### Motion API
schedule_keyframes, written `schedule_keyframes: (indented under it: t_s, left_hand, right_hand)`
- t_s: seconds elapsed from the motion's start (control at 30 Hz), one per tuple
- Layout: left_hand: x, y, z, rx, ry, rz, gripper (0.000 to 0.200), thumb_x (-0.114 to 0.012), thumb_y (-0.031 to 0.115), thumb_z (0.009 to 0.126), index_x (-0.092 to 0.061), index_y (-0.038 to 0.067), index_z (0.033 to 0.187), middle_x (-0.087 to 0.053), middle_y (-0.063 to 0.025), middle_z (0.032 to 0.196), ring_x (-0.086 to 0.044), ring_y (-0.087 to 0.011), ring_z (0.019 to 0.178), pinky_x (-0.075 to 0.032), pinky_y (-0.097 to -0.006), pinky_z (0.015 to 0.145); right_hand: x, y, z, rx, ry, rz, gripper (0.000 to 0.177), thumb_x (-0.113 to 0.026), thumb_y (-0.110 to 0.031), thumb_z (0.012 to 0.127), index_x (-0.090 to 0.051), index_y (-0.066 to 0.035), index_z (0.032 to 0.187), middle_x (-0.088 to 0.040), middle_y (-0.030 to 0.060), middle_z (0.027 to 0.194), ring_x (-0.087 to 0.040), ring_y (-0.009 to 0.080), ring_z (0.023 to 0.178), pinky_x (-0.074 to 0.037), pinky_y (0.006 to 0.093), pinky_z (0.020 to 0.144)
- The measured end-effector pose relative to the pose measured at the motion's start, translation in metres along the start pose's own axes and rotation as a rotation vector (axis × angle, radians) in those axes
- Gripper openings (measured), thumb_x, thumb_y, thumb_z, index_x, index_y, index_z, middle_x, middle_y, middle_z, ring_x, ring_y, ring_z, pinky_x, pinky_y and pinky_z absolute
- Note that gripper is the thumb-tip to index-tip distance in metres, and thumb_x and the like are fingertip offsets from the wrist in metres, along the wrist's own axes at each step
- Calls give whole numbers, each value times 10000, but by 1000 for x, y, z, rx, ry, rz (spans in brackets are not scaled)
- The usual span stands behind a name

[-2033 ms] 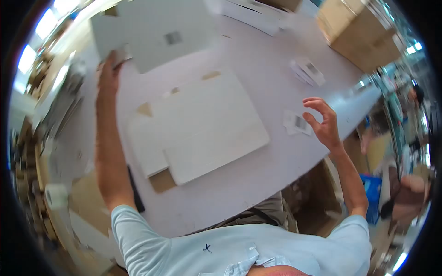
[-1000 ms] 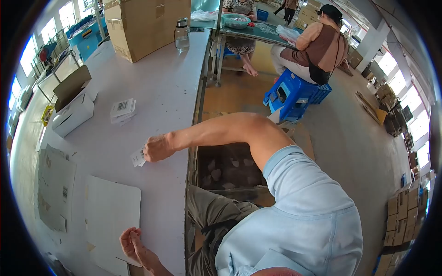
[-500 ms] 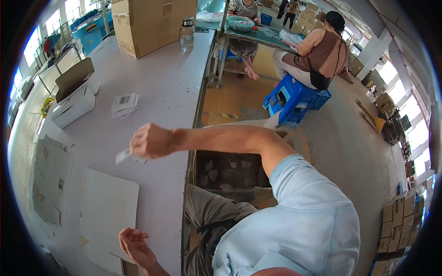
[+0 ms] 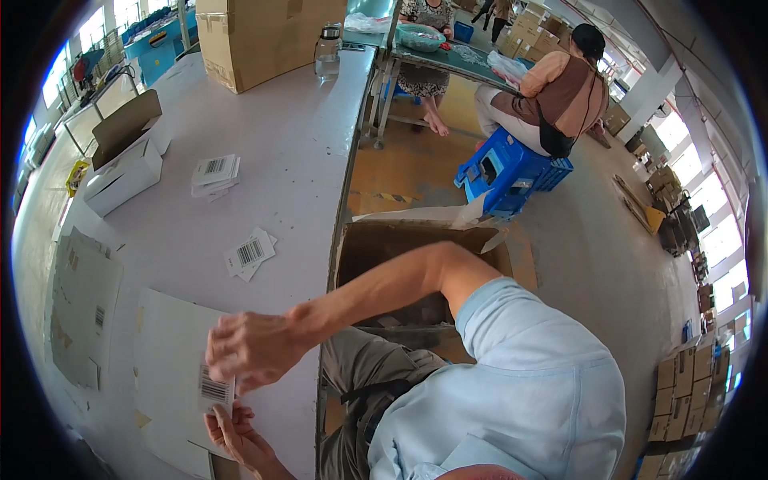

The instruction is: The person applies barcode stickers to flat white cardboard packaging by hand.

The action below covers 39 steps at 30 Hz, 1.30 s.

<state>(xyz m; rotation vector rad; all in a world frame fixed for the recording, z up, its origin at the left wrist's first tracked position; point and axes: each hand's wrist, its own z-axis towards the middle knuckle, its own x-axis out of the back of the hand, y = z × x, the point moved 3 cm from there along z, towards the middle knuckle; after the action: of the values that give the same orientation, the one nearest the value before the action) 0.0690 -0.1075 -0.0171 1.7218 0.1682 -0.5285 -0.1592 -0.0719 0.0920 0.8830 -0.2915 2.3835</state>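
I see the right hand [image 4: 250, 350] with its fingers pinched on a barcode label [image 4: 214, 390], held print-side up over the flat white card [image 4: 164, 352], where both hands can reach it. The left hand [image 4: 234, 436] meets the label's lower edge, but I cannot tell whether it grips. The table [image 4: 288, 144] edge and an open carton [image 4: 400, 240] sit close on the right, with freer room toward the spare labels [image 4: 250, 253].

Left hand [image 4: 238, 438] partly behind barcode label [image 4: 214, 390]

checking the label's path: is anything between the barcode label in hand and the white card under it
Nothing visible. The right hand pinches the barcode label over the bare white card; only the left hand sits by its lower edge.
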Motion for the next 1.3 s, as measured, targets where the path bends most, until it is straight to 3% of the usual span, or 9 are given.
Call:
schedule_keyframes:
  t_s: [0.07,0.17,0.3,0.67,0.8,0.9,1.13,1.2,1.3]
  left_hand:
    - [-6,6,-1,-81,10,47,242,-672,174,1001,-616,16,1176,-728,-124,889,-675,-128,697,-524,-236,612]
    - [-16,10,-6,-157,51,132,252,-680,202,1002,-634,9,1159,-740,-136,905,-679,-129,702,-534,-243,650]
    - [-15,4,-5,-147,57,186,254,-670,198,1008,-645,-1,1164,-749,-138,914,-686,-121,700,-545,-238,659]
    - [-18,5,-6,-159,22,207,262,-677,205,1001,-643,5,1167,-741,-136,960,-706,-136,744,-557,-256,677]
    - [3,-6,-5,-189,-21,250,184,-645,172,1008,-593,26,1108,-672,-63,940,-706,-200,860,-557,-335,717]
    - [-20,5,-7,-101,18,170,123,-618,80,1002,-566,36,900,-642,-65,834,-707,-217,791,-554,-345,720]
    - [-33,15,-8,-2,-56,105,80,-652,97,982,-615,31,1008,-627,-49,856,-697,-220,762,-578,-340,727]
    - [-21,13,-11,-95,43,269,213,-675,99,967,-628,15,1157,-618,-51,949,-677,-201,800,-573,-318,742]
    - [-14,22,-19,-784,308,885,446,-773,131,910,-576,2,1288,-596,-99,1123,-593,-185,916,-518,-303,783]
  right_hand:
    - [-7,13,-11,-720,156,400,299,-811,-270,854,-686,-2,898,-661,32,768,-689,193,808,-553,349,674]
    - [-22,12,-27,-1037,42,827,261,-775,-209,916,-675,32,925,-650,47,707,-649,138,665,-526,305,583]
    - [-40,1,-34,-987,116,930,128,-685,-82,966,-659,40,938,-655,54,664,-604,84,570,-496,250,521]
    - [-38,9,-36,-1130,223,1101,152,-678,-107,972,-650,26,905,-657,44,718,-618,88,601,-523,252,536]
    - [-46,17,-47,-1155,236,1318,82,-674,-93,966,-682,-12,968,-669,36,790,-643,100,661,-541,259,586]
    - [-41,24,-51,-1299,93,1307,77,-668,-87,966,-691,-24,1003,-698,54,855,-669,120,716,-561,275,645]
    - [-36,24,-49,-1351,115,1191,103,-689,-115,946,-685,-13,940,-695,74,818,-685,135,682,-581,281,618]
    - [-35,22,-46,-1350,115,1135,86,-685,-98,938,-684,-12,938,-696,69,822,-687,133,677,-582,280,612]
    - [-39,25,-52,-1235,153,1081,78,-681,-86,931,-680,-8,933,-685,46,768,-671,111,659,-556,265,592]
